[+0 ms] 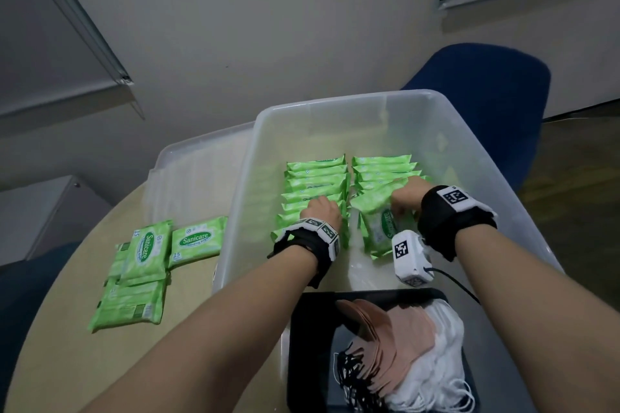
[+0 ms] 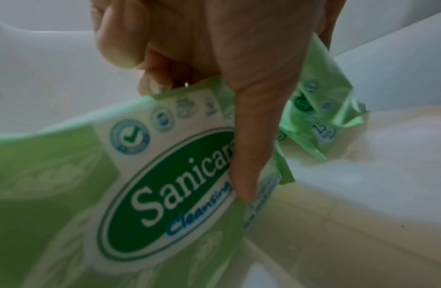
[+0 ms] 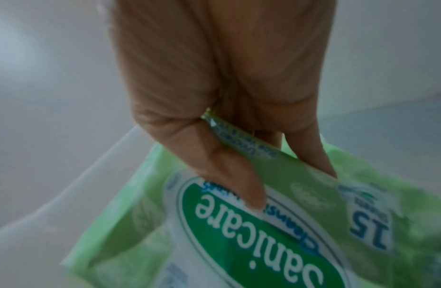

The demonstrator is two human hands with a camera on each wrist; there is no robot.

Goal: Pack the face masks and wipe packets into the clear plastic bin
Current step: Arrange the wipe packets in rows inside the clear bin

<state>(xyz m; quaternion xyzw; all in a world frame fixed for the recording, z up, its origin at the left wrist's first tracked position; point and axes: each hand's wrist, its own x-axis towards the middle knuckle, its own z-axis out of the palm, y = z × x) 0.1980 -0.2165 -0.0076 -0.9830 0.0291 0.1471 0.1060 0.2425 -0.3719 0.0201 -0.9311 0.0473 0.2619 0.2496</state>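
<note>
A clear plastic bin (image 1: 339, 106) holds two rows of green wipe packets standing on edge, a left row (image 1: 315, 178) and a right row (image 1: 382, 168). My left hand (image 1: 320, 211) is down in the left row. In the left wrist view the left hand (image 2: 197, 140) grips a wipe packet (image 2: 153, 194), thumb (image 2: 246, 165) on its printed face and fingers over its top edge. My right hand (image 1: 406, 199) holds the tilted front packet (image 1: 379, 231) of the right row. The right hand (image 3: 286, 175) pinches that packet (image 3: 251, 233) by its top edge. Face masks (image 1: 402, 342) lie heaped in a black tray.
Several loose wipe packets (image 1: 144, 251) lie on the tan table (image 1: 67, 345) left of the bin. The bin's lid (image 1: 194, 171) lies behind them. The black tray (image 1: 302, 329) sits at the bin's near end. A blue chair (image 1: 486, 84) stands beyond the bin.
</note>
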